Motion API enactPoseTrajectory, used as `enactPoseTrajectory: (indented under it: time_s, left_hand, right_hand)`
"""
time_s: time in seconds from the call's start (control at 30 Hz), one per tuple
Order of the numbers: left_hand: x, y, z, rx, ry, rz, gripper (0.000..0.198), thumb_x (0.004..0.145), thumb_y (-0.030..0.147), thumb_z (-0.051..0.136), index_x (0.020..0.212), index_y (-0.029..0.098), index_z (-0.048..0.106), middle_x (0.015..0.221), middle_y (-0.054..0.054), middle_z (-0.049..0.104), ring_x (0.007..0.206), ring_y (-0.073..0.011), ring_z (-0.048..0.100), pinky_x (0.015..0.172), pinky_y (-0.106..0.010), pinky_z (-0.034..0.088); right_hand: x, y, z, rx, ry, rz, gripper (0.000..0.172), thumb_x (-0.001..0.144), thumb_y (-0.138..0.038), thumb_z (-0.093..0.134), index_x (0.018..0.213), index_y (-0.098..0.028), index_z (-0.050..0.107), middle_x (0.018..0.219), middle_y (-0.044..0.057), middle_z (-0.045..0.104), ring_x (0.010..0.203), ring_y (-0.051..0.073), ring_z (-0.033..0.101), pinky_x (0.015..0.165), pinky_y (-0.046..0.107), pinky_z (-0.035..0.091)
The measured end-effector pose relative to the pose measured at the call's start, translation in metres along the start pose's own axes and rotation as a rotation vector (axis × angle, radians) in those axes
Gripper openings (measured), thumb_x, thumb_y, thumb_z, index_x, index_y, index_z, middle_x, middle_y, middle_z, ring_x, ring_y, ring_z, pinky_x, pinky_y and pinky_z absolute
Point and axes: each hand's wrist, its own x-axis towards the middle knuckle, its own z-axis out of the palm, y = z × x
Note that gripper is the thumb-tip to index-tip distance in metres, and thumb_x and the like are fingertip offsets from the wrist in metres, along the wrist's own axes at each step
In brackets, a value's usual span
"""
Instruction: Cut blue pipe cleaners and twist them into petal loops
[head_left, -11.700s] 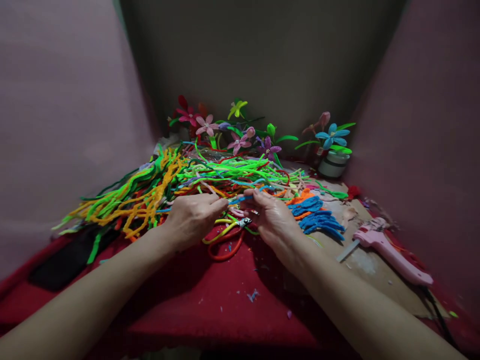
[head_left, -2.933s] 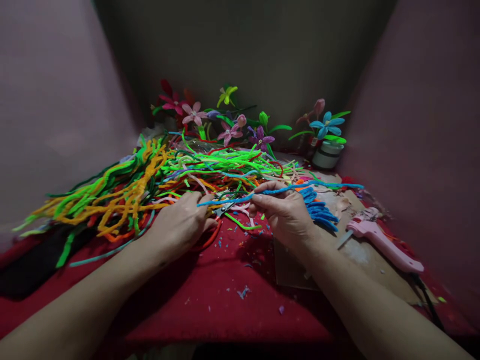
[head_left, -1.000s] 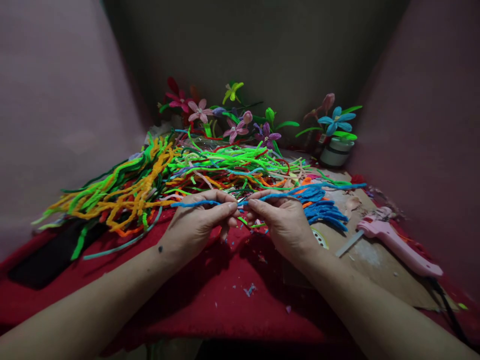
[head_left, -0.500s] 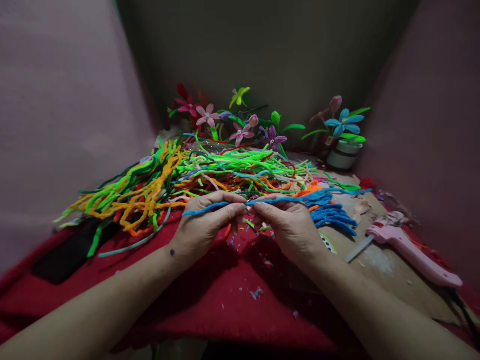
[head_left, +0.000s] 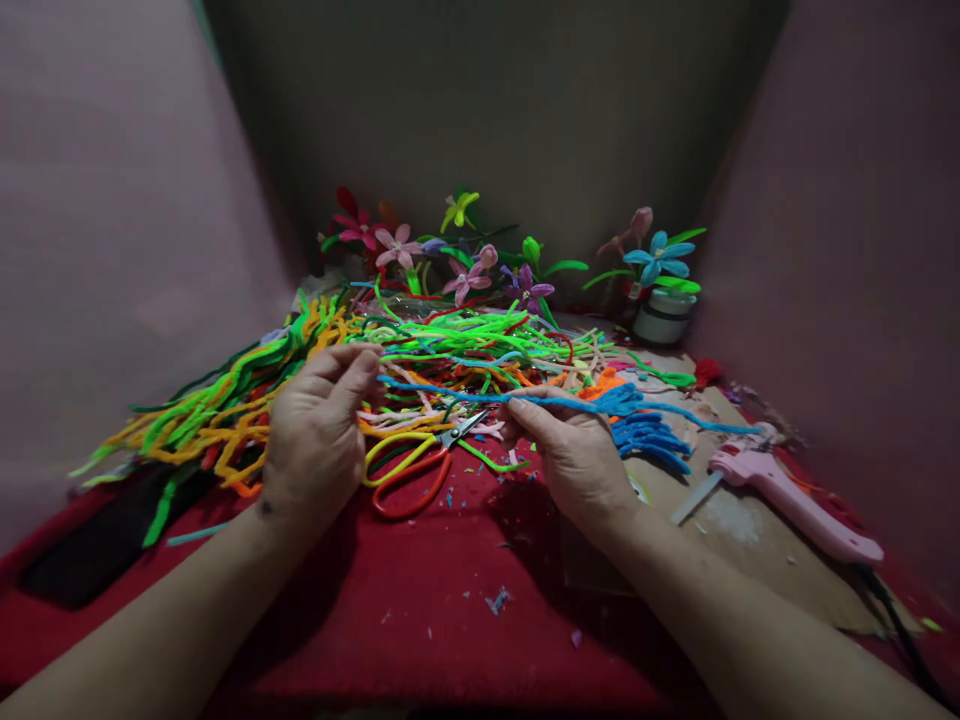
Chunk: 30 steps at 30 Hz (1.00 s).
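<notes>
A fuzzy blue pipe cleaner (head_left: 442,393) stretches between my hands, above the scissors. My right hand (head_left: 574,445) pinches it near its middle, and it runs on to the right past a bunch of blue pipe cleaners (head_left: 651,440). At its left end my left hand (head_left: 319,420) is closed, thumb against forefinger, with the tip at the fingers. Scissors (head_left: 412,500) with one yellow and one red handle loop lie on the red cloth (head_left: 420,610) between the hands, blades partly apart.
Behind my hands spreads a heap of green and mixed pipe cleaners (head_left: 480,330); orange and green ones (head_left: 232,410) lie left. Pipe-cleaner flowers (head_left: 465,280) stand at the back. A pink glue gun (head_left: 795,500) rests on cardboard (head_left: 739,570) at right, beside a white jar (head_left: 664,317).
My left hand has moved left and up, away from my right hand, drawing the blue pipe cleaner straight between them. The scissors now show. The view has shifted slightly.
</notes>
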Motion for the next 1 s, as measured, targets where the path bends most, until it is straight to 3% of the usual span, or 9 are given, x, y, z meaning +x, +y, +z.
enactPoseTrajectory:
  time_s: [0.07,0.13,0.2,0.27,0.37,0.5,0.73,1.0]
  left_hand:
    - [-0.005,0.004,-0.004,0.389,0.07,0.423,0.022,0.079,0.024,0.058,0.1,0.023,0.056,0.098,0.001,0.056,0.092,-0.0144,0.051,0.088,-0.028,0.039]
    - [-0.012,0.004,-0.001,0.705,-0.058,0.762,0.024,0.076,0.023,0.061,0.101,0.023,0.058,0.101,-0.003,0.059,0.099,-0.0204,0.05,0.093,-0.037,0.035]
    - [-0.016,-0.001,0.007,0.855,-0.267,0.904,0.022,0.077,0.023,0.059,0.1,0.022,0.059,0.097,-0.005,0.063,0.092,-0.0206,0.054,0.088,-0.038,0.037]
    - [-0.017,-0.009,0.014,0.887,-0.369,0.943,0.018,0.081,0.021,0.055,0.098,0.018,0.059,0.094,-0.007,0.065,0.087,-0.0196,0.056,0.083,-0.037,0.04]
    - [-0.016,-0.016,0.019,0.849,-0.427,0.903,0.013,0.084,0.018,0.049,0.09,0.014,0.059,0.081,-0.006,0.065,0.076,-0.0157,0.057,0.071,-0.029,0.044]
    - [-0.019,-0.014,0.016,0.84,-0.404,0.951,0.011,0.084,0.017,0.048,0.083,0.015,0.059,0.076,-0.005,0.063,0.07,-0.0126,0.057,0.063,-0.023,0.044]
    - [-0.023,-0.014,0.017,0.937,-0.347,1.079,0.007,0.08,0.013,0.053,0.081,0.014,0.06,0.08,-0.006,0.064,0.072,-0.0142,0.057,0.063,-0.024,0.044]
    - [-0.023,-0.014,0.018,0.899,-0.378,0.949,0.012,0.084,0.019,0.049,0.088,0.013,0.059,0.079,-0.006,0.062,0.073,-0.014,0.059,0.064,-0.024,0.046]
  right_hand:
    - [-0.001,-0.002,0.001,-0.074,-0.003,-0.007,0.008,0.074,-0.024,0.06,0.074,-0.018,0.064,0.059,-0.001,0.061,0.056,0.011,0.055,0.06,0.026,0.043]
    - [-0.003,-0.004,0.002,-0.132,-0.025,-0.005,0.008,0.074,-0.024,0.059,0.074,-0.017,0.064,0.058,-0.002,0.06,0.056,0.012,0.054,0.059,0.027,0.043]
    - [-0.005,-0.004,0.004,-0.178,-0.043,-0.01,0.009,0.074,-0.025,0.06,0.073,-0.017,0.064,0.059,-0.001,0.06,0.056,0.012,0.054,0.058,0.027,0.042]
    - [-0.006,-0.004,0.005,-0.197,-0.056,-0.003,0.01,0.072,-0.026,0.062,0.074,-0.017,0.065,0.058,-0.001,0.059,0.056,0.012,0.054,0.056,0.026,0.041]
    - [-0.007,-0.002,0.006,-0.169,-0.099,0.044,0.012,0.071,-0.028,0.064,0.076,-0.017,0.064,0.058,-0.002,0.059,0.057,0.012,0.054,0.055,0.025,0.04]
    - [-0.008,0.0,0.006,-0.105,-0.165,0.09,0.015,0.07,-0.03,0.066,0.075,-0.017,0.062,0.058,-0.003,0.058,0.056,0.011,0.053,0.056,0.025,0.04]
    - [-0.009,0.002,0.008,0.061,-0.162,0.102,0.008,0.071,-0.023,0.064,0.073,-0.016,0.061,0.056,-0.004,0.056,0.052,0.009,0.051,0.054,0.023,0.04]
    - [-0.009,0.002,0.007,0.072,-0.166,0.107,0.009,0.073,-0.024,0.063,0.073,-0.015,0.062,0.061,-0.001,0.061,0.052,0.008,0.051,0.051,0.022,0.041]
